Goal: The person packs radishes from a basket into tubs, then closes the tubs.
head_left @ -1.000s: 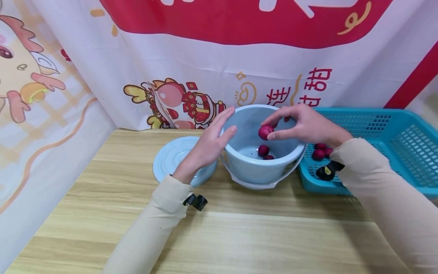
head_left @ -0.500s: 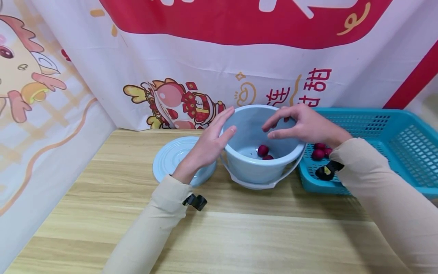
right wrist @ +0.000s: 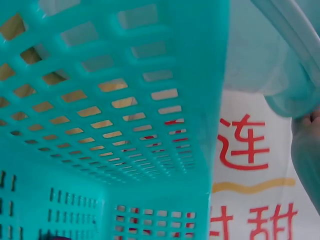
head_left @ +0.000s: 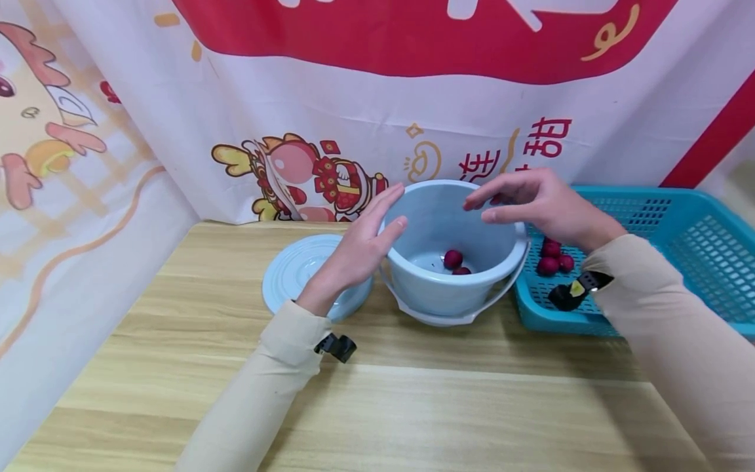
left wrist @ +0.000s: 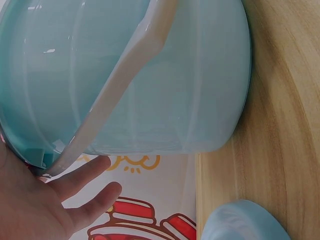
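Note:
A light blue bucket (head_left: 442,295) stands upright on the table, its pale handle (head_left: 436,320) hanging down at the front. Inside lie two small, round, purple-red radish-like pieces (head_left: 453,259). My left hand (head_left: 360,246) rests against the bucket's left rim, fingers straight; the left wrist view shows this hand (left wrist: 40,205) beside the handle's joint. Over the right rim hovers my right hand (head_left: 542,203), fingers loosely bent, with nothing visible between them. Several more purple-red pieces (head_left: 548,265) sit in the teal basket (head_left: 696,262) to the right.
A light blue round lid (head_left: 295,275) lies left of the bucket, partly under my left forearm. The wooden table (head_left: 377,413) extends toward me. A printed cloth (head_left: 354,92) hangs right behind the bucket and basket.
One second ago my right hand pinched a purple-red piece over the bucket; half a second ago the fingers held nothing. Now that hand has moved right and slightly up. The left hand stays put.

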The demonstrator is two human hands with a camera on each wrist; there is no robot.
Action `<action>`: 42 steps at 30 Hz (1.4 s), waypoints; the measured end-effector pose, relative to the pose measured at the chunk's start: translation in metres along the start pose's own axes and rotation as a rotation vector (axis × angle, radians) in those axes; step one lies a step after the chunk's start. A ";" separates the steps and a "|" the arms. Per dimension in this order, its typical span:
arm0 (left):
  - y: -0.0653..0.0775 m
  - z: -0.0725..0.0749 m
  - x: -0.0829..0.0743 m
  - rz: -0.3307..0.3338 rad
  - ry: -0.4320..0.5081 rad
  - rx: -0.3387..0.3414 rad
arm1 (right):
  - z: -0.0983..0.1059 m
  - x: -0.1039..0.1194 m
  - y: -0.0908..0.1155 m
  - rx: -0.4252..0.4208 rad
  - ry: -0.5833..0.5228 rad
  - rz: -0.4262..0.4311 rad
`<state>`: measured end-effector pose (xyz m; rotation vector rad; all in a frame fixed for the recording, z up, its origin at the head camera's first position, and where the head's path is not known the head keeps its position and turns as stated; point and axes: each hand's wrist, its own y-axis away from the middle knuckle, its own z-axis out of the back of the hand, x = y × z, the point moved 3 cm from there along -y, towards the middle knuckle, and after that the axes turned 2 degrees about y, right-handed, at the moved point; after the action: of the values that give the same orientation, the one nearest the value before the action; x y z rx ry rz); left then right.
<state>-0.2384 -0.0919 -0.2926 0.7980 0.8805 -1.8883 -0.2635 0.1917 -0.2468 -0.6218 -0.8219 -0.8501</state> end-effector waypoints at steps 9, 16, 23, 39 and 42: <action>0.001 0.001 0.000 0.008 -0.002 0.002 | 0.036 -0.037 0.015 -0.058 -0.274 -0.017; -0.001 0.000 -0.001 0.000 -0.004 0.003 | 0.070 -0.078 0.037 -0.095 -0.032 -0.256; 0.000 0.001 -0.002 0.007 -0.004 -0.001 | 0.093 -0.117 0.054 -0.047 0.032 -0.441; 0.000 0.000 -0.001 0.006 -0.005 -0.003 | 0.106 -0.162 0.065 0.148 0.015 -0.642; 0.000 0.000 -0.001 0.004 -0.003 -0.004 | 0.105 -0.167 0.064 0.160 0.038 -0.673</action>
<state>-0.2378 -0.0911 -0.2917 0.7941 0.8792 -1.8832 -0.3150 0.3705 -0.3372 -0.1751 -1.0721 -1.3815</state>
